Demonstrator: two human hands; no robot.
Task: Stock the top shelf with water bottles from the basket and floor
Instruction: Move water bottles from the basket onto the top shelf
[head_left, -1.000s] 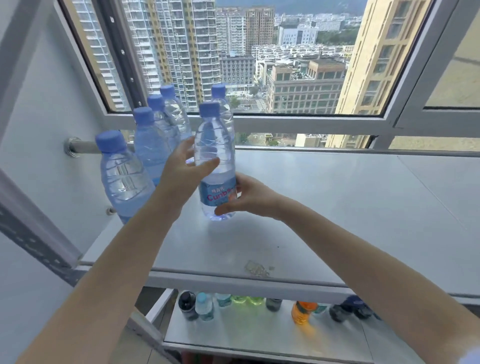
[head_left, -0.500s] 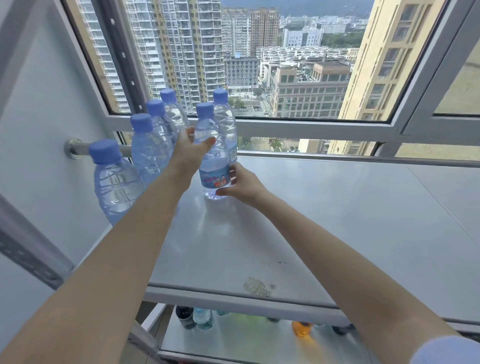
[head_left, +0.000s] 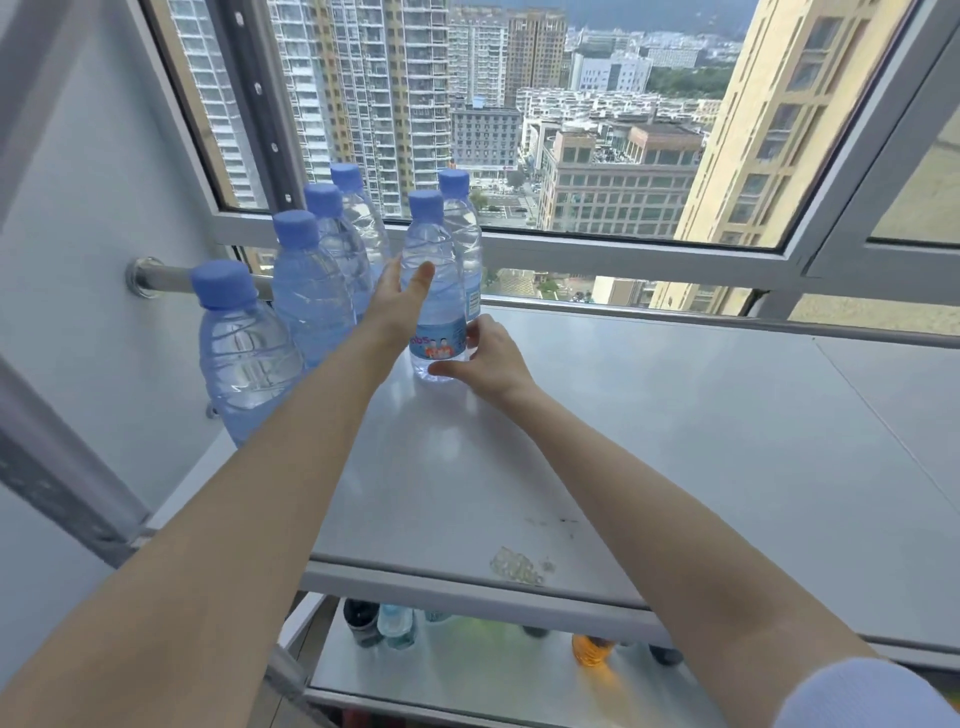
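Front water bottle (head_left: 435, 291) stands upright on the top shelf (head_left: 649, 441), back-left, just ahead of another bottle (head_left: 461, 228). Row of four more bottles (head_left: 306, 291) sits to its left along the wall.

Left hand (head_left: 397, 306): against the bottle's upper left side, thumb (head_left: 423, 274) straight across the front, fingers look extended, not wrapped, loose contact only.

Right hand (head_left: 491, 358): low at the label and base, thumb in front, fingers curled round the right side, holding it.

Bottle sits between both hands. Lower shelf (head_left: 467, 675) carries mixed drinks.
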